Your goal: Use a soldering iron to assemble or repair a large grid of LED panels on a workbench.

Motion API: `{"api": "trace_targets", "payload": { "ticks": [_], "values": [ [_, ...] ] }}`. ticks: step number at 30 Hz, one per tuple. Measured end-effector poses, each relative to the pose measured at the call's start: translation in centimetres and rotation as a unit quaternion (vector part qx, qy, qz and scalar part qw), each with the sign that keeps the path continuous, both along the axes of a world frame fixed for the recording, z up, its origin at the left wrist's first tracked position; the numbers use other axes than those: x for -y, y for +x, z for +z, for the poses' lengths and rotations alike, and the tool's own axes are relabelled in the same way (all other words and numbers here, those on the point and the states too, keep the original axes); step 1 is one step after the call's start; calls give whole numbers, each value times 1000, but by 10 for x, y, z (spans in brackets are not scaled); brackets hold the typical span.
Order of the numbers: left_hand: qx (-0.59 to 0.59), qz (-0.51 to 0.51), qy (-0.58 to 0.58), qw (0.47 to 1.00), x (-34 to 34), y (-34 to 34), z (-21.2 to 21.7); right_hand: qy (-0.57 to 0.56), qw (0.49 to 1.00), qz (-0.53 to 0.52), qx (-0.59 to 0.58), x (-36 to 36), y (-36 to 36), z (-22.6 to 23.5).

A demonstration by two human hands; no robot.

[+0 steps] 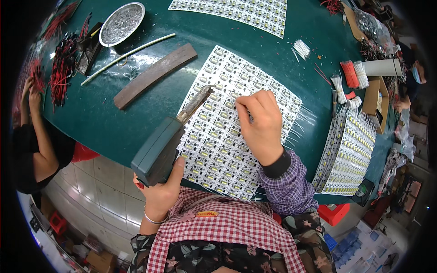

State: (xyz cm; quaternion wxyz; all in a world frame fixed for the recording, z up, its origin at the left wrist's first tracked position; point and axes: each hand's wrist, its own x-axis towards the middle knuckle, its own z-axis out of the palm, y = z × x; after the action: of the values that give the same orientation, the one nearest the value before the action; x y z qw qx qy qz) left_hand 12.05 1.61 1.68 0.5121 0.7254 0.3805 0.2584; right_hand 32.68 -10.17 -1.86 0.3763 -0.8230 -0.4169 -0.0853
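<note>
My left hand (165, 193) is wrapped round the handle of a dark green soldering gun (157, 148). Its metal tip points up and right, over the upper part of a white LED circuit board sheet (200, 157). Rows of small chips and yellowish LEDs cover that sheet. Above its middle right, my right hand (263, 120) is closed in a pinch, thumb against forefinger. Between those fingertips is what looks like a thin white wire, mostly hidden by the hand. Many thin white wires (297, 129) lie across the sheet and stick out past its right edge.
A curved brown bar (155, 75), a pale rod (127, 59) and a metal bowl (122, 23) lie upper left. Another LED sheet (255, 13) is at the far edge. Wired sheets (353, 154) stand stacked right, near red wire bundles (349, 74). A co-worker's arm (43, 141) is left.
</note>
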Motion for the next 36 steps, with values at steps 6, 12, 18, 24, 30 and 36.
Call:
{"api": "trace_targets", "payload": {
  "ticks": [6, 12, 18, 24, 30, 36],
  "values": [
    [6, -2, 27, 1000, -2, -1, -5, 44, 996, 11, -74, 0, -5, 18],
    [-4, -5, 19, 1000, 0, -2, -1, 41, 989, 16, -140, -8, 3, -9],
    [-16, -26, 1, 1000, 2, -5, -1, 36, 990, 28, -133, -10, 4, -11],
    [-18, -41, 3, 999, 4, -4, -1, 30, 992, 23, -120, -11, 4, -11],
    [-22, -78, 55, 995, 0, 0, 1, 29, 993, 23, -116, -11, 4, -12],
    [-26, -87, 66, 994, 0, 4, 5, 28, 992, 16, -118, -13, 3, -10]
  ]
}}
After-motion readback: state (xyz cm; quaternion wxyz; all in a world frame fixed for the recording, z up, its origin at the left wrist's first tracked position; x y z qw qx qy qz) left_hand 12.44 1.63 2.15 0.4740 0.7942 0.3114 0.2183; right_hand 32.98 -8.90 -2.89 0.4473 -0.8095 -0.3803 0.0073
